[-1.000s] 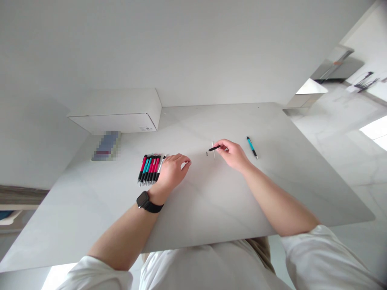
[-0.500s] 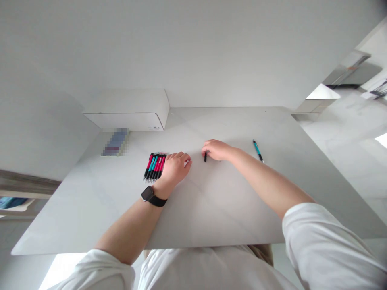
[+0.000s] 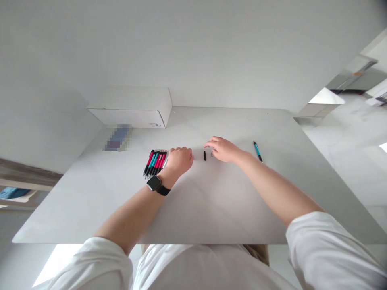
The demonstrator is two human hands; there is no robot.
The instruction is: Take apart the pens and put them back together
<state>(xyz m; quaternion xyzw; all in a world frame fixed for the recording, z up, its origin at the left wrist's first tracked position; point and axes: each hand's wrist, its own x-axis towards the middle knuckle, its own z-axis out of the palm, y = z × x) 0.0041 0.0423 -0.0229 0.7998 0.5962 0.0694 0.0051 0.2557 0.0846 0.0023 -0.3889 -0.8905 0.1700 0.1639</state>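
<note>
Head view: above the bench (image 3: 199, 209), the left hand (image 3: 180, 159) is curled, whether holding anything I cannot tell; the right hand (image 3: 222, 150) is loosely spread. Pens (image 3: 155, 163) lie beside the left; a short black piece (image 3: 204, 156) lies between both, nearer the right.

Grip of left fingers (image 3: 190, 152) hidden; pixelated object (image 3: 117, 138) unreadable; tiny piece (image 3: 212, 154) unclear.

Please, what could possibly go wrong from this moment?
The small black part lies loose beside the right hand, so a brush might roll it away. The tiny piece close to that hand could easily be lost. The left hand is right beside the row of pens and may disturb it.
</note>
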